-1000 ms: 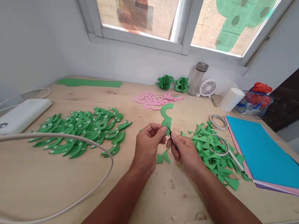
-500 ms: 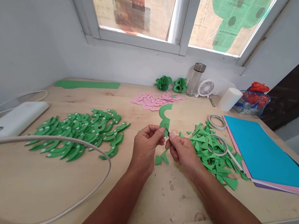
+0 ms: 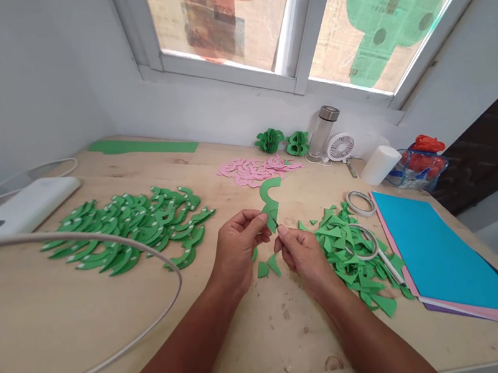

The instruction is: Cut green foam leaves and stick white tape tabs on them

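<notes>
In the head view, my left hand [image 3: 240, 248] pinches a curved, scalloped green paper strip [image 3: 268, 194] near its lower end, between thumb and fingers. Close beside it, my right hand [image 3: 301, 250] is closed round a small dark thin-tipped tool [image 3: 276, 224]. Its tip meets the lower part of the strip; most of it is hidden by my fingers. A few green offcuts [image 3: 263, 268] lie on the table below my hands. To the right is a heap of green paper scraps [image 3: 362, 279], and to the left a pile of green scalloped pieces [image 3: 127, 228] with small white patches.
A white cable [image 3: 181, 285] loops across the left, near a white power bank [image 3: 38, 201]. Pink cutouts [image 3: 256, 171], a bottle [image 3: 323, 130] and a small fan [image 3: 340, 147] stand behind. Tape rolls [image 3: 360, 203] and blue sheets [image 3: 444, 256] lie right.
The green strip has shifted slightly left and turned a little in my left hand. The dark tool's tip shows lower on it, and the view has tilted slightly.
</notes>
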Demonstrator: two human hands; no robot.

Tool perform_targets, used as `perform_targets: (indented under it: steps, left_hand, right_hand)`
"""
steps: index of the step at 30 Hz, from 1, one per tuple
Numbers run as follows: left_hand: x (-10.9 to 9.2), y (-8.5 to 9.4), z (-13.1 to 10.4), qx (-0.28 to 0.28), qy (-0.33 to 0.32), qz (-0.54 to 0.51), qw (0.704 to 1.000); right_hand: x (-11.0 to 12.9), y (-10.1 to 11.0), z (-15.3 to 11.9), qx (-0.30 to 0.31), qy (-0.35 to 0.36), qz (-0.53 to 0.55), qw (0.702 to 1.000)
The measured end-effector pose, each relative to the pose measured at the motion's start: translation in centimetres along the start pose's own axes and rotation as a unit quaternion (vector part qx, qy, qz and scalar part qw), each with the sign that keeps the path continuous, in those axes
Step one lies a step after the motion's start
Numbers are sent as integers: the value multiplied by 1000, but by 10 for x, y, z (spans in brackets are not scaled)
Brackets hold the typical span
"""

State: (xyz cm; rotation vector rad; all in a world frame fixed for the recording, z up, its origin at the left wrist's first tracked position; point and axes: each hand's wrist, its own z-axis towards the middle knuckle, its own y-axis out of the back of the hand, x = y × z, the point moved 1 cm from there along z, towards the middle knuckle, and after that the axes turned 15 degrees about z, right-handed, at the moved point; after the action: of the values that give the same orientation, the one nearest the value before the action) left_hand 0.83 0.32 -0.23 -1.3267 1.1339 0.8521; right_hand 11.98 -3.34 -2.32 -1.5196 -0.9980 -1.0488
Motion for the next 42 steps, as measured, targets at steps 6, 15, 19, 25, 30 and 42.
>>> perform_targets:
  steps: [6,15,19,25,30,42]
  left_hand:
    - [0,-2,-2,3,6,5,1000]
    - [-1,-3,-3,13,10,15,1000]
    - [-2,-4,-4,18,13,8,1000]
    - [0,-4,-4,22,15,9,1000]
    - [0,-4,-5,25,17,9,999]
    - [-1,-2,-4,16,20,3,1000]
  right_hand:
    - [0,1,0,-2,10,3,1000]
    - [-1,2,1,0,16,-1,1000]
    - [-2,3,1,5,18,5,1000]
    - [-2,3,1,6,16,9,1000]
    - [-2,5,2,8,21,9,1000]
    - [0,4,0,4,29,-19,999]
